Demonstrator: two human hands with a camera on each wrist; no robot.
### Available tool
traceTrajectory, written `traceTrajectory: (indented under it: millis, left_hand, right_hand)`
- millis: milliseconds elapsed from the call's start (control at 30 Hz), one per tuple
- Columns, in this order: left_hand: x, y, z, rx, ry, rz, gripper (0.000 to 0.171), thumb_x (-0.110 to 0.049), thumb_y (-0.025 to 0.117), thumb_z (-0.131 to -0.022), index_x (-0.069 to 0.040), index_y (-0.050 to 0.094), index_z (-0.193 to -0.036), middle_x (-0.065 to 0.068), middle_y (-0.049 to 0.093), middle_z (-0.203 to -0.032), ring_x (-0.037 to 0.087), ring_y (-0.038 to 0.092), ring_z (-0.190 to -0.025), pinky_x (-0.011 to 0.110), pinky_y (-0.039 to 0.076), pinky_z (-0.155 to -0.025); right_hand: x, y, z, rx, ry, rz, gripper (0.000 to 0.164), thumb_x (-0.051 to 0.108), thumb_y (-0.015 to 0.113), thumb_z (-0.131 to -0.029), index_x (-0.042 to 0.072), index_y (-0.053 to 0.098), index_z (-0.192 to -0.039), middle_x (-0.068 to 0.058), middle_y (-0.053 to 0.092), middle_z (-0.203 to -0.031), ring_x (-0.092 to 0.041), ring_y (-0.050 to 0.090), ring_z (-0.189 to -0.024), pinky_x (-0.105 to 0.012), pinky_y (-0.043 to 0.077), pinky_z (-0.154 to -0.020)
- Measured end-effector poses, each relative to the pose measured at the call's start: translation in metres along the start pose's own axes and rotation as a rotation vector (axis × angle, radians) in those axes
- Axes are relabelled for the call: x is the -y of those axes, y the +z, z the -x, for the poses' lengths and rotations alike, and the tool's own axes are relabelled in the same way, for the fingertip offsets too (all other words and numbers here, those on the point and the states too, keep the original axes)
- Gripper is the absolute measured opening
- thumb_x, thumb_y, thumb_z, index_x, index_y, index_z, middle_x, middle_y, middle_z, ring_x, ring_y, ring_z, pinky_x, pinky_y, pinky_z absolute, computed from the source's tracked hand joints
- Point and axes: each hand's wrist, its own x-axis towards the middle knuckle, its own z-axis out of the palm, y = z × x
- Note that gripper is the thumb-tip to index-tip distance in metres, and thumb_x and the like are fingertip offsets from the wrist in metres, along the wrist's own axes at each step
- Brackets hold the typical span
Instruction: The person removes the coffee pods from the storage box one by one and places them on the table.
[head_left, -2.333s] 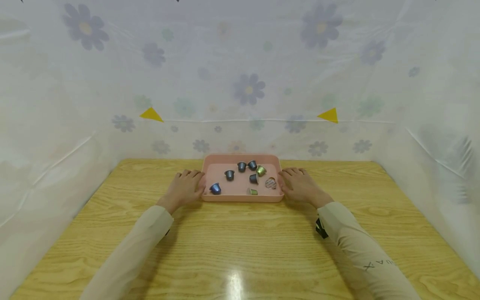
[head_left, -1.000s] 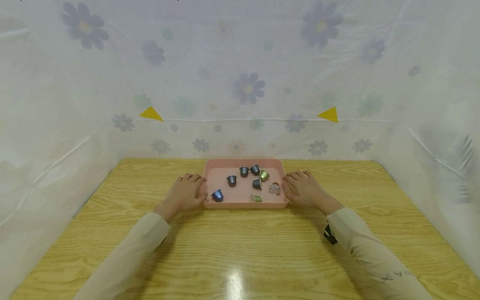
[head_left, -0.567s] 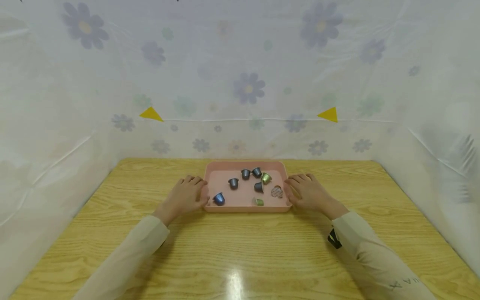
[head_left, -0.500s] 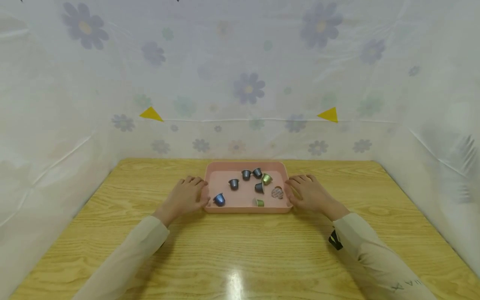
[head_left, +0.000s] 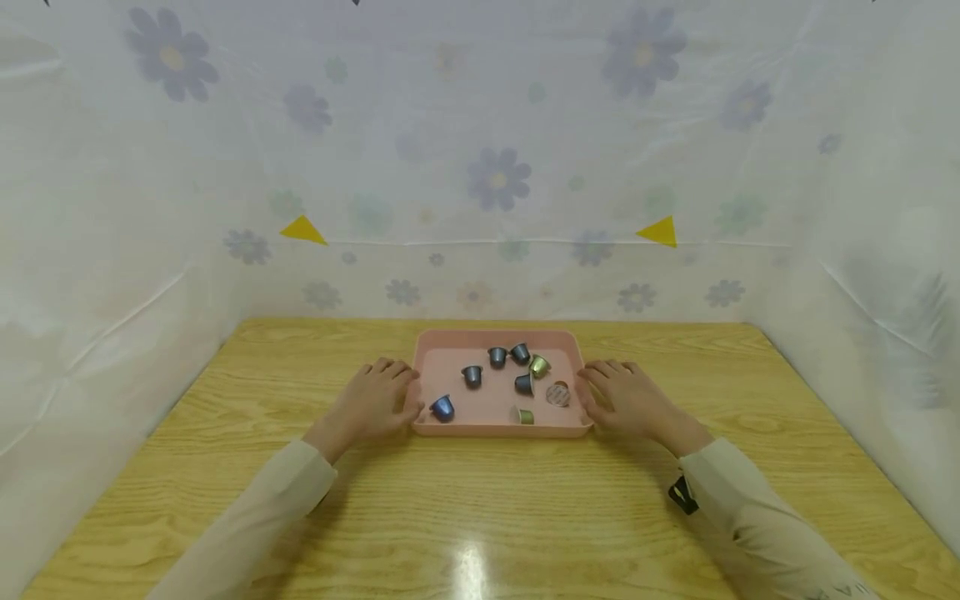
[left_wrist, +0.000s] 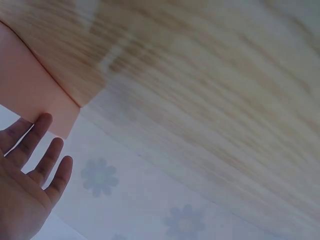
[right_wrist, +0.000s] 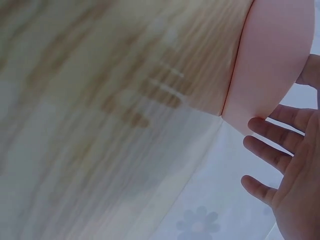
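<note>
A shallow pink tray (head_left: pixel 495 431) lies on the table with several coffee capsules in it. My left hand (head_left: pixel 367 407) is at its left end, and my right hand (head_left: pixel 630 400) at its right end. Both wrist views show the fingers fairly straight, fingertips at the tray's outer wall. A blue capsule (head_left: pixel 443 408) sits near the front left corner. Dark capsules, among them one left of centre (head_left: pixel 472 377), lie farther back. A gold-green capsule (head_left: pixel 539 366) is beside them, and a pale green capsule (head_left: pixel 526 416) lies by the front wall. Another capsule (head_left: pixel 558 394) shows its printed foil lid.
The wood-grain table (head_left: pixel 480 508) is glossy and reflects light. A flowered white curtain (head_left: pixel 495 108) stands right behind its far edge, with two yellow triangles (head_left: pixel 303 230) on it. White sheeting closes in both sides.
The tray has slid toward me and a little to the right, away from the back curtain, with both hands moving along at its ends. The capsules keep their arrangement.
</note>
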Motion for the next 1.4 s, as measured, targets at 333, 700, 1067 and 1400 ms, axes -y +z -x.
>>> traceTrajectory:
  millis: [333, 700, 1067, 1400]
  left_hand:
    - [-0.004, -0.003, 0.006, -0.037, 0.043, -0.003, 0.048, -0.047, 0.054, -0.084, -0.012, 0.06, -0.116, 0.006, 0.059, -0.114, 0.028, 0.051, -0.107, 0.049, 0.043, -0.089]
    - [-0.009, -0.004, 0.012, -0.091, 0.082, -0.031, 0.046, -0.048, 0.057, -0.082, -0.013, 0.063, -0.111, 0.005, 0.062, -0.107, 0.027, 0.053, -0.104, 0.046, 0.043, -0.088]
    - [-0.012, -0.004, 0.018, -0.129, 0.101, -0.047, 0.047, -0.051, 0.057, -0.08, -0.014, 0.064, -0.108, 0.003, 0.062, -0.106, 0.025, 0.054, -0.103, 0.043, 0.045, -0.084]
    - [-0.013, -0.005, 0.023, -0.156, 0.132, -0.069, 0.048, -0.054, 0.057, -0.079, -0.015, 0.065, -0.105, 0.002, 0.063, -0.102, 0.025, 0.055, -0.101, 0.042, 0.046, -0.084]
  right_hand:
    - [0.004, -0.004, 0.01, -0.014, -0.018, 0.027, 0.043, 0.031, 0.054, -0.087, 0.006, 0.056, -0.121, -0.012, 0.056, -0.12, -0.032, 0.051, -0.112, -0.054, 0.039, -0.091]
    - [0.008, -0.006, 0.019, -0.023, -0.031, 0.037, 0.041, 0.031, 0.056, -0.085, 0.007, 0.057, -0.119, -0.01, 0.057, -0.119, -0.03, 0.051, -0.112, -0.054, 0.039, -0.091]
    - [0.012, -0.008, 0.026, -0.048, -0.061, 0.065, 0.041, 0.032, 0.058, -0.083, 0.007, 0.058, -0.116, -0.01, 0.057, -0.117, -0.029, 0.052, -0.11, -0.051, 0.039, -0.092]
    - [0.017, -0.012, 0.03, -0.043, -0.072, 0.065, 0.044, 0.032, 0.06, -0.081, 0.006, 0.059, -0.116, -0.011, 0.058, -0.117, -0.03, 0.052, -0.11, -0.051, 0.038, -0.093]
